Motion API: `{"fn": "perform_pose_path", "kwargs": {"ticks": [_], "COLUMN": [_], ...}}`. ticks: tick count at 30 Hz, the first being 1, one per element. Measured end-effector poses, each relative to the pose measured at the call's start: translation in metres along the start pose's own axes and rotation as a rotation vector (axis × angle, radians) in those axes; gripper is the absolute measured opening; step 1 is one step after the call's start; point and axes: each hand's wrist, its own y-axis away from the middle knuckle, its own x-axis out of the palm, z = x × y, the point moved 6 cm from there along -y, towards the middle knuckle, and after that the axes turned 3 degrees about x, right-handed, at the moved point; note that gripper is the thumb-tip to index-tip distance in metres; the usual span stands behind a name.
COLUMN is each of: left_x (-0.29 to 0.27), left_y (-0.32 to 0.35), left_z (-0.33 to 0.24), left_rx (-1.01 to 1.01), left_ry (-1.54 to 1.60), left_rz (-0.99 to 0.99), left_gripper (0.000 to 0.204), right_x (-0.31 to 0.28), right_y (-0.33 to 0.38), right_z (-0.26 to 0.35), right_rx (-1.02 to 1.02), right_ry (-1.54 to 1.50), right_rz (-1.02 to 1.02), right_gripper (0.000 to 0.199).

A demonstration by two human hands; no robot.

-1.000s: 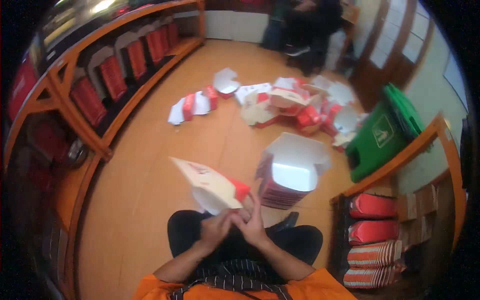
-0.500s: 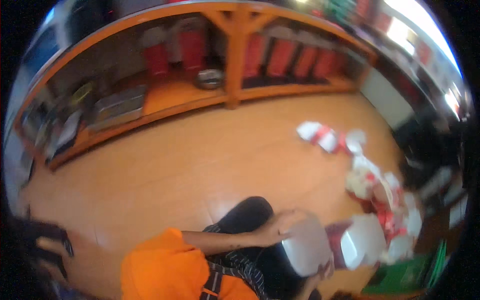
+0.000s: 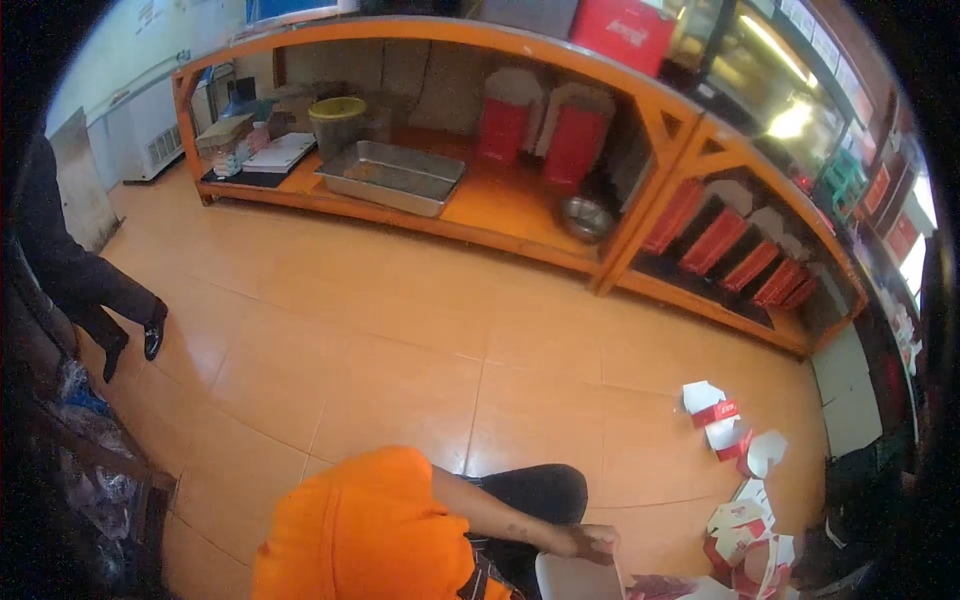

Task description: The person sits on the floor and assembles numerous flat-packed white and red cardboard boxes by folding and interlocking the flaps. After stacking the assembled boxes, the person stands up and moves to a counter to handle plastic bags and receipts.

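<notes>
The left hand (image 3: 585,543) pinches the thin white carton (image 3: 575,578) at its top edge; it looks light and easily creased. The right hand is not visible.

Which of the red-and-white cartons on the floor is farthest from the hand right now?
The topmost folded carton, lying alone on the orange floor, nearest the shelf. The other cartons are heaped lower down, closer to the hand gripping the white box.

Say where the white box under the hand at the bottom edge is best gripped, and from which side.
Probably by its upper right corner, coming down from above. The white box is cut off by the lower frame edge, so only its top shows, and the left hand already rests along that top edge with fingers at the corner. The grip itself is too small to read; the right hand is out of view.
</notes>
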Motion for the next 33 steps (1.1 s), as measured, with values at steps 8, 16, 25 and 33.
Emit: {"fn": "perform_pose_path", "kwargs": {"ticks": [8,16,25,33], "left_x": [0.016,0.013,0.014,0.028], "left_y": [-0.009,-0.016,-0.041,-0.076], "left_z": [-0.020,-0.061,-0.080,-0.119], "left_rx": [0.037,-0.468,-0.582,0.055], "left_ry": [0.081,-0.071,-0.310,0.135], "left_rz": [0.139,-0.016,0.008,0.255], "left_gripper": [0.053,0.062,0.060,0.043], "right_x": [0.006,0.004,-0.053,-0.218], "right_y": [-0.015,-0.027,-0.011,0.003], "right_z": [-0.004,-0.007,-0.037,-0.087], "right_rx": [0.017,0.006,0.036,0.184], "right_ry": [0.016,0.041,0.051,-0.088], "right_rz": [0.022,0.057,-0.061,-0.456], "right_gripper": [0.052,0.049,0.045,0.054]}}
